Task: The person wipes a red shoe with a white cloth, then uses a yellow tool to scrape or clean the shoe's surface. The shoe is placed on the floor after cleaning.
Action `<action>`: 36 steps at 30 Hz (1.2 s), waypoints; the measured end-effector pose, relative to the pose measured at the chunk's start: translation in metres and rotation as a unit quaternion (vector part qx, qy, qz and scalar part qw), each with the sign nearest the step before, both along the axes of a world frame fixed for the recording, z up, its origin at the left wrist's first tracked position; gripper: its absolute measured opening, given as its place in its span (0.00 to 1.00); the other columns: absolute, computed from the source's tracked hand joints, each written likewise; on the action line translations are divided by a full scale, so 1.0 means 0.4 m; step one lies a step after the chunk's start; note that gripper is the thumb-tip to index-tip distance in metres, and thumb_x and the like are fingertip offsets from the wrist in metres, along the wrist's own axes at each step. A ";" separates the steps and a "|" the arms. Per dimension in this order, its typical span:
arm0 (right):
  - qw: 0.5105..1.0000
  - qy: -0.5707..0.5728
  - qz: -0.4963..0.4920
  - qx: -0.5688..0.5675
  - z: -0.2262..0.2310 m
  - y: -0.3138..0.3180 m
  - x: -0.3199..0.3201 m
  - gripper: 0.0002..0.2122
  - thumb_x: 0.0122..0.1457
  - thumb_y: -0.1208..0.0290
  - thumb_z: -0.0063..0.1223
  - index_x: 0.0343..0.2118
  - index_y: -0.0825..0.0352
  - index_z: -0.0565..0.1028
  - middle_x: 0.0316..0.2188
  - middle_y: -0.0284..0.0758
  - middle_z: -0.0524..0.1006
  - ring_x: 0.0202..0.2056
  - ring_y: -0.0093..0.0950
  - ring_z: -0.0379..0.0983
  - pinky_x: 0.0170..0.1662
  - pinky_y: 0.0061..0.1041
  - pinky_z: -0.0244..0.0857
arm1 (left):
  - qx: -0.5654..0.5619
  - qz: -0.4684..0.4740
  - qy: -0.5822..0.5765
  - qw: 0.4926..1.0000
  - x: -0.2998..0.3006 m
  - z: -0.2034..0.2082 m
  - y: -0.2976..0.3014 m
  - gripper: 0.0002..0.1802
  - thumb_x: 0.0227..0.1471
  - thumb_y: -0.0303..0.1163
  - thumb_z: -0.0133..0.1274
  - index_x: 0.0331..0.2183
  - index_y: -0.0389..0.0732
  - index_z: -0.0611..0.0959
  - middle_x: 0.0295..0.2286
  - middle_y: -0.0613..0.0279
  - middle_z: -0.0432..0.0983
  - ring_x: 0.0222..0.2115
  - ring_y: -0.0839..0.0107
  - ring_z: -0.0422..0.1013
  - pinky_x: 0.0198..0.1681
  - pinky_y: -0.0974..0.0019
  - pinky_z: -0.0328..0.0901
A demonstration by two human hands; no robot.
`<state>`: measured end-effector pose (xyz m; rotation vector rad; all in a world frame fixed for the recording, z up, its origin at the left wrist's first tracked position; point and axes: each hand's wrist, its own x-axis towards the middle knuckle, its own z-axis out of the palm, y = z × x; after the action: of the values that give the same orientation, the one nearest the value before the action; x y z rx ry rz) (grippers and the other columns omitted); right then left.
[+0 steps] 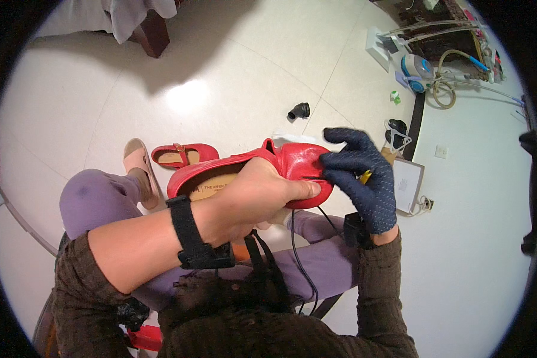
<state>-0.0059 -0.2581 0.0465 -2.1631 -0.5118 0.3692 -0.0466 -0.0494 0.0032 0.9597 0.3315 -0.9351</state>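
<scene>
While the glossy cream tiled floor (pixel 232 71) fills the frame, a red leather flat shoe (pixel 292 161) sits at centre, gripped by the bare left hand (pixel 253 200); the dark-gloved right hand (pixel 364 179) pinches its toe, a matching red shoe (pixel 182 155) lying centre-left.

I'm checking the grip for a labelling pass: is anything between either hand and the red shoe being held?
Nothing visible: the bare left hand grips the red shoe directly, and the gloved right hand presses its fingertips against the shoe's heel end.
</scene>
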 end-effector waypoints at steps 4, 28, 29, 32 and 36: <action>0.993 0.108 -0.020 0.032 -0.031 -0.013 0.002 0.11 0.54 0.82 0.61 0.41 0.68 0.84 0.48 0.45 0.80 0.50 0.35 0.78 0.52 0.31 0.74 | -0.007 -0.002 0.037 0.999 -0.013 -0.007 0.007 0.15 0.56 0.32 0.62 0.43 0.34 0.82 0.30 0.59 0.83 0.25 0.73 0.78 0.26 0.72 0.72; 0.979 0.193 -0.064 0.024 -0.051 -0.024 0.013 0.11 0.60 0.79 0.57 0.45 0.70 0.82 0.44 0.38 0.82 0.38 0.24 0.78 0.37 0.21 0.74 | -0.073 0.021 0.039 0.996 -0.019 -0.043 -0.027 0.13 0.59 0.36 0.60 0.39 0.36 0.83 0.28 0.62 0.81 0.21 0.77 0.74 0.24 0.74 0.65; 0.972 0.215 -0.093 0.017 -0.039 -0.029 0.016 0.12 0.60 0.79 0.56 0.46 0.69 0.81 0.44 0.38 0.82 0.35 0.22 0.77 0.35 0.20 0.73 | -0.098 0.032 0.021 0.994 -0.018 -0.038 -0.026 0.12 0.59 0.35 0.60 0.39 0.36 0.83 0.27 0.62 0.81 0.21 0.77 0.73 0.24 0.74 0.64; 0.962 0.213 -0.163 0.046 -0.016 -0.042 0.025 0.18 0.60 0.78 0.49 0.53 0.68 0.78 0.43 0.40 0.82 0.24 0.15 0.70 0.25 0.16 0.64 | -0.115 0.074 -0.017 0.991 -0.010 -0.019 -0.035 0.11 0.59 0.34 0.59 0.39 0.36 0.83 0.27 0.63 0.80 0.21 0.79 0.71 0.23 0.74 0.62; 0.949 0.219 -0.171 0.147 -0.012 -0.066 0.047 0.20 0.67 0.70 0.46 0.60 0.69 0.72 0.45 0.42 0.81 0.23 0.17 0.68 0.25 0.15 0.63 | -0.045 0.080 0.048 0.995 0.001 -0.007 -0.052 0.11 0.60 0.33 0.58 0.38 0.34 0.83 0.26 0.62 0.80 0.20 0.79 0.71 0.20 0.73 0.62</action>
<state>0.0127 -0.2845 0.0418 -1.7638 0.0596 0.5255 -0.0462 -0.0702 0.0004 0.7947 0.4370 -0.8441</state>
